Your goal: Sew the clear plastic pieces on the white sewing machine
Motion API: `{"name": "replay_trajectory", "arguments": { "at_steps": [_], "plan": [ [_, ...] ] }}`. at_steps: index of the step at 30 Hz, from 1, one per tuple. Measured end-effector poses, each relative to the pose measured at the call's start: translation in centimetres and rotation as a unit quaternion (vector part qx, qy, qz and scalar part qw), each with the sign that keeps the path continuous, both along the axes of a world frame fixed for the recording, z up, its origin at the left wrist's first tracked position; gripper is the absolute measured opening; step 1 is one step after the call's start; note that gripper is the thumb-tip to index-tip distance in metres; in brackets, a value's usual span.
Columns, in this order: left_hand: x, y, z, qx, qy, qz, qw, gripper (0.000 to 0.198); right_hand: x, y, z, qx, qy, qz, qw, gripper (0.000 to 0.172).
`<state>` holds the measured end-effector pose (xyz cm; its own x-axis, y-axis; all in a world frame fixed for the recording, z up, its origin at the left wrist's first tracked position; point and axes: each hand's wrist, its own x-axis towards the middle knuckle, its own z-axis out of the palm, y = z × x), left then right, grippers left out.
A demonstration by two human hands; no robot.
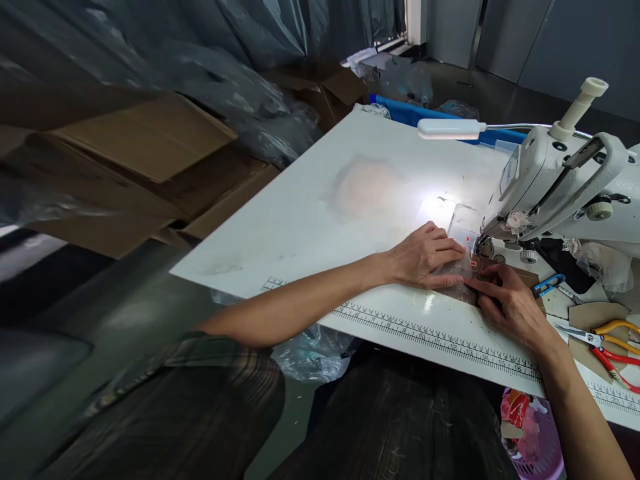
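Observation:
Under the needle area of a white sewing machine (530,180), a clear plastic piece (463,230) with small red marks lies on the white table. My left hand (425,257) rests on it, fingers stretched out flat and thumb apart. To its right, my right hand (510,303) has its fingers bent, the fingertips meeting the near edge of the plastic close to my left thumb. It seems to pinch that edge, though the contact is partly hidden. A brown board (525,277) lies beneath and behind my right fingers.
Blue thread snips (549,285), yellow-handled scissors (595,337) and red-handled pliers (613,367) lie to the right. A lamp (450,129) lights the table (300,207). A printed ruler (425,331) follows the front edge. Cardboard boxes (150,153) stand left; a pink basket (543,460) sits below.

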<state>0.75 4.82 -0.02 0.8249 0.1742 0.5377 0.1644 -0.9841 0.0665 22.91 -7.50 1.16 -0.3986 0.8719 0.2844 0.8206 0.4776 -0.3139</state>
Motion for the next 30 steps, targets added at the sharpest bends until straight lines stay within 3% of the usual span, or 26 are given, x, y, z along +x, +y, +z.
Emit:
{"name": "replay_trajectory", "arguments": {
  "at_steps": [6, 15, 24, 30],
  "plan": [
    [0.1, 0.2, -0.5, -0.026, 0.027, -0.021, 0.999, 0.040, 0.0, -0.1, -0.1, -0.012, 0.005, -0.008, 1.000, 0.036],
    [0.1, 0.4, -0.9, -0.033, -0.005, -0.037, 0.999, 0.039, 0.0, 0.0, -0.2, 0.010, 0.008, 0.007, 1.000, 0.037],
    [0.4, 0.1, -0.9, -0.008, 0.024, 0.003, 1.000, 0.041, 0.0, 0.0, -0.4, 0.020, 0.004, 0.001, 1.000, 0.035],
    [0.9, -1.0, -0.3, 0.052, 0.067, 0.081, 0.993, 0.039, 0.1, 0.0, -0.4, 0.018, 0.000, 0.005, 1.000, 0.036]
  ]
}}
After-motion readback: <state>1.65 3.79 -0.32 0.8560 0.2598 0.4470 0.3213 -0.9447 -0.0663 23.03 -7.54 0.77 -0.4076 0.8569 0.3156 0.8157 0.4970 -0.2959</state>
